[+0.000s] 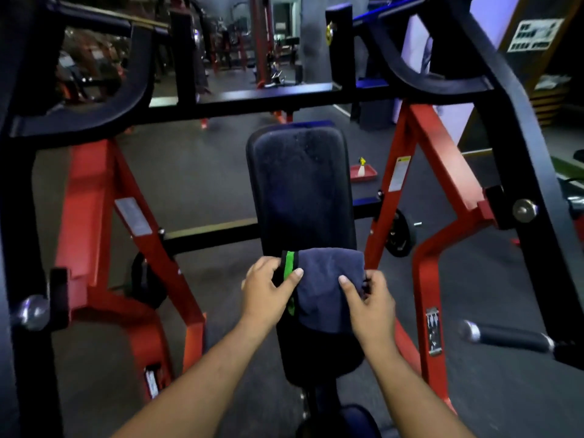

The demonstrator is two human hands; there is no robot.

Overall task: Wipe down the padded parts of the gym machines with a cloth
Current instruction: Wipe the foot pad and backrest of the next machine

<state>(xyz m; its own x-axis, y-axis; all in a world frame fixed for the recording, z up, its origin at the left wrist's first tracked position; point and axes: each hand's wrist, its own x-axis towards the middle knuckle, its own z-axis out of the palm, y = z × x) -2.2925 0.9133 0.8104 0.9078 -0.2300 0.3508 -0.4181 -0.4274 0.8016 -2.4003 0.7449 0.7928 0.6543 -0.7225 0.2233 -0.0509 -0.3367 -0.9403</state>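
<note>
We are gripping the cloth [328, 289] with both hands, left hand [268, 292] and right hand [369, 301], low on the back pad [300, 188]; wiping looks barely begun.

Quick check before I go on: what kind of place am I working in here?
Almost certainly a commercial gym floor. You stand at a red and black weight machine frame with a long black back pad, both hands holding a blue cloth on it. More machines fill the room behind.
</note>
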